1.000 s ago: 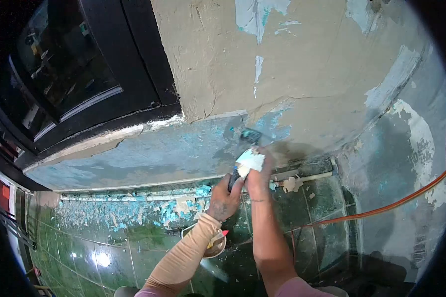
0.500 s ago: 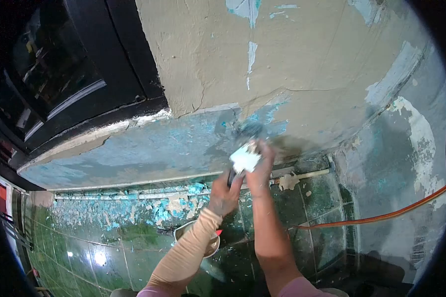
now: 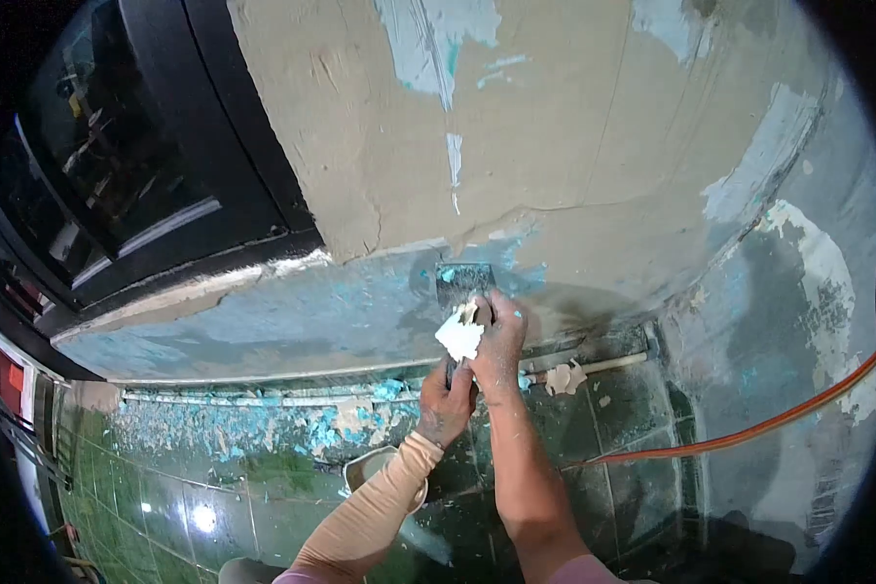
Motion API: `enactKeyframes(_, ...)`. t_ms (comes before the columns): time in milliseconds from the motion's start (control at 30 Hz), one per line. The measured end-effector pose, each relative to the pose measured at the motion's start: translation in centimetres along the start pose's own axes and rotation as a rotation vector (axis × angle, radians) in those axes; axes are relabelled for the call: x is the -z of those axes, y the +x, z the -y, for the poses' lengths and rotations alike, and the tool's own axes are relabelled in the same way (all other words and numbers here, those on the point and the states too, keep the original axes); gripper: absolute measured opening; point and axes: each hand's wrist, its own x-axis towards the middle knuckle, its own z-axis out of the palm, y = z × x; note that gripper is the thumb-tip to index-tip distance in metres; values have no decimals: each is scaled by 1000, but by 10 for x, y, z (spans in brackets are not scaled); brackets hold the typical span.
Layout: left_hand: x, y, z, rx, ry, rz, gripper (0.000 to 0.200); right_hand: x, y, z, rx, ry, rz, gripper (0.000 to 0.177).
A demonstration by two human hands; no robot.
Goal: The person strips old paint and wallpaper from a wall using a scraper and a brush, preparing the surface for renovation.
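Both hands are on the scraper point(image 3: 464, 282), low on the wall point(image 3: 555, 146). The left hand point(image 3: 446, 401), in a beige sleeve, is wrapped tight round the handle. The right hand point(image 3: 498, 341) sits just above it, fingers curled over a white lump point(image 3: 459, 338), cloth or filler, I can't tell, pressing it against the tool. The blade lies flat on the blue-grey band where the beige plaster ends. Below, paint flakes point(image 3: 302, 428) are scattered over the green tiled floor point(image 3: 214, 506) beside a thin pipe point(image 3: 263, 400). A bowl point(image 3: 368, 467) sits under the left forearm. An orange hose point(image 3: 749, 435) runs off right, and a dark window frame point(image 3: 253, 165) stands upper left.
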Motion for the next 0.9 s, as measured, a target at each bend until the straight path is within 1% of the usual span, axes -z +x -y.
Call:
enactKeyframes(67,4,7,14,-63,99,-16,17,0,0,-2,0,-14,27,17)
enactKeyframes(100,7,8,19,-90,151,-25,17,5,-1,7,56,-111,71,19)
enactKeyframes(167,5,21,-2,-220,224,29,16,8,14,-1,178,-57,24,16)
enactKeyframes(233,-6,42,-35,-322,279,51,15,13,35,32,172,17,5,12)
enactKeyframes(267,-19,49,-51,-352,300,56,15,21,44,68,98,58,1,11)
enactKeyframes(300,-29,49,-67,-348,275,66,20,25,55,66,160,264,46,14)
enactKeyframes(367,-25,36,-61,-466,445,68,20,28,42,71,127,164,15,14)
enactKeyframes(400,-17,26,-50,-366,390,57,19,28,31,71,118,120,-2,15)
enactKeyframes(433,-10,15,-40,-266,335,41,18,12,15,47,236,97,-126,16)
enactKeyframes(467,-2,6,-28,-2,140,19,18,3,6,32,234,84,-141,17)
enactKeyframes(500,3,6,-22,-9,123,24,19,-7,-4,18,231,71,-155,18)
enactKeyframes(533,10,6,-17,-4,109,29,20,-11,-6,14,103,57,-54,19)
enactKeyframes(567,16,3,-10,19,93,32,21,-11,-1,7,43,64,-44,21)
enactKeyframes(600,8,5,-9,-32,113,19,25,-9,-2,13,33,53,-38,22)
enactKeyframes(667,-2,10,-4,29,-9,28,23,2,11,33,38,8,-21,23)
enactKeyframes(700,-6,15,-7,29,-4,17,23,5,16,19,149,-77,5,22)
enactKeyframes(800,-7,13,-4,57,29,4,24,5,16,13,129,-63,19,24)
enactKeyframes(833,-2,14,3,56,48,10,25,6,11,21,59,2,34,24)
enactKeyframes(867,1,13,4,46,70,16,26,7,5,18,70,-15,17,23)
enactKeyframes(900,1,11,0,-48,167,-24,28,6,3,14,101,-24,0,22)
